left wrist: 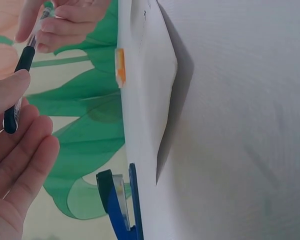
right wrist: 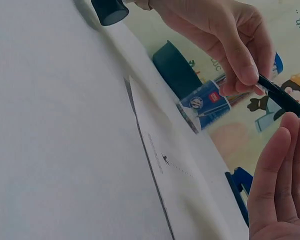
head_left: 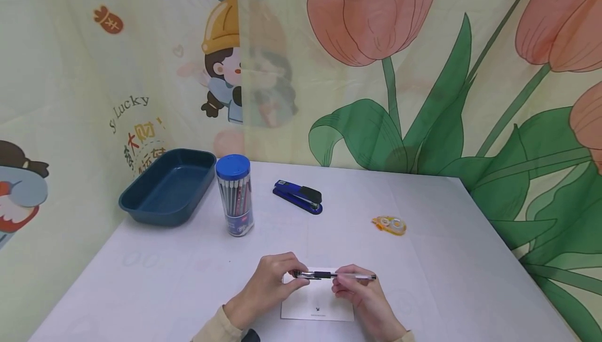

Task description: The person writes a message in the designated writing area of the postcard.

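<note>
Two hands (head_left: 270, 282) (head_left: 364, 296) pinch a pen (head_left: 322, 275), partly hiding white paper (head_left: 312, 300) below.

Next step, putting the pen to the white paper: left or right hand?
Right hand, I'd say: it holds the pen by the barrel, beside the black grip. The left hand pinches the other end, likely the tip side, since the grip sits nearer there.

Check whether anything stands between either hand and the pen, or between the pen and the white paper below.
Nothing visible does. The left hand and right hand both hold the pen, and no other object shows between it and the white paper; the stapler lies farther back.
</note>
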### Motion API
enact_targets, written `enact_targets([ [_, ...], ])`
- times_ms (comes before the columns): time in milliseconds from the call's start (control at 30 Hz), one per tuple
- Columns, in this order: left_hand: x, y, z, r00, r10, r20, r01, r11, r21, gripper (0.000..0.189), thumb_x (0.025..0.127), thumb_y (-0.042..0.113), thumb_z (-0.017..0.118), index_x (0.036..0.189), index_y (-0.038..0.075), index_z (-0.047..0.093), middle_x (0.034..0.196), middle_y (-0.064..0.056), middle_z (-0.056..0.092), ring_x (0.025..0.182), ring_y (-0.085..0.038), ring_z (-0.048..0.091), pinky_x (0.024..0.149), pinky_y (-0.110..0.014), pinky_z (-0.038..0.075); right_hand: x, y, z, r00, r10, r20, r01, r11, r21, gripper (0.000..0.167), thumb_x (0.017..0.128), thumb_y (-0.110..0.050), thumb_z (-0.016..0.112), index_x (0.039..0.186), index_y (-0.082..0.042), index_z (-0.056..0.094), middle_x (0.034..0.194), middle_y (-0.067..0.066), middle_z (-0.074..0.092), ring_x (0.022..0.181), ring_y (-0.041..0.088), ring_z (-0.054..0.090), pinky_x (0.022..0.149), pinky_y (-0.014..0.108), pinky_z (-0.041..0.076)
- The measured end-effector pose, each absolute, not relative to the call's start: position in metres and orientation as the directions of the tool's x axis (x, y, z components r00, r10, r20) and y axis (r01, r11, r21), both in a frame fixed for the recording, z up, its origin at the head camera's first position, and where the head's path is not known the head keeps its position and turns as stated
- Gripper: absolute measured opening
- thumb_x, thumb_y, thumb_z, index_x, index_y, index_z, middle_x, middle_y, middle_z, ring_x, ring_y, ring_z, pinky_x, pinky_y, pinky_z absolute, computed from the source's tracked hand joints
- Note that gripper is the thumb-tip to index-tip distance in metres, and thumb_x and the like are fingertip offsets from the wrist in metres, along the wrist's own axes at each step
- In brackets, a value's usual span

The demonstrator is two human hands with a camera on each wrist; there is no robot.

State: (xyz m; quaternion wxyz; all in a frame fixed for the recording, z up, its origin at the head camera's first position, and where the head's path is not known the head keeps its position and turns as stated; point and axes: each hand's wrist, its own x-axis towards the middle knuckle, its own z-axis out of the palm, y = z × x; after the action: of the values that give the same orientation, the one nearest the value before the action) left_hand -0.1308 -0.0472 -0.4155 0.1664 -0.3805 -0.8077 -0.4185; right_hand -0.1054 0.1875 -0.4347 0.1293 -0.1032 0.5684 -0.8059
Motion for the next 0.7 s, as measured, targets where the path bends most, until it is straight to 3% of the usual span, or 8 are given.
enact_targets([
  [267, -0.129, -0.047, -0.414, -0.675, 0.485, 0.556, 0.734, 0.364, 0.574, 0.014, 0.075, 0.006, 0.08, 0.087, 0.007, 0.072, 0.08, 0.003, 0.068, 0.072, -0.002, 0.062, 0.063, -0.023, 0.053, -0.106, 0.179, -0.434, -0.951, -0.304, -0.051, 0.148, -0.304, -0.941, 0.02, 0.094, -0.003, 0.055, 0.09, -0.017, 0.068, 0.082, -0.005, 0.067, 0.076, 0.007, 0.065, 0.074, 0.021, 0.054],
  [700, -0.129, -0.044, -0.419, -0.605, 0.49, 0.628, 0.795, 0.32, 0.516, 0.015, 0.073, 0.004, 0.081, 0.084, 0.007, 0.071, 0.077, 0.003, 0.068, 0.07, -0.002, 0.062, 0.061, -0.019, 0.051, -0.108, 0.175, -0.433, -0.96, -0.274, -0.053, 0.122, -0.241, -0.963, 0.017, 0.09, -0.004, 0.061, 0.088, -0.018, 0.071, 0.084, -0.004, 0.069, 0.074, 0.008, 0.066, 0.072, 0.024, 0.055],
])
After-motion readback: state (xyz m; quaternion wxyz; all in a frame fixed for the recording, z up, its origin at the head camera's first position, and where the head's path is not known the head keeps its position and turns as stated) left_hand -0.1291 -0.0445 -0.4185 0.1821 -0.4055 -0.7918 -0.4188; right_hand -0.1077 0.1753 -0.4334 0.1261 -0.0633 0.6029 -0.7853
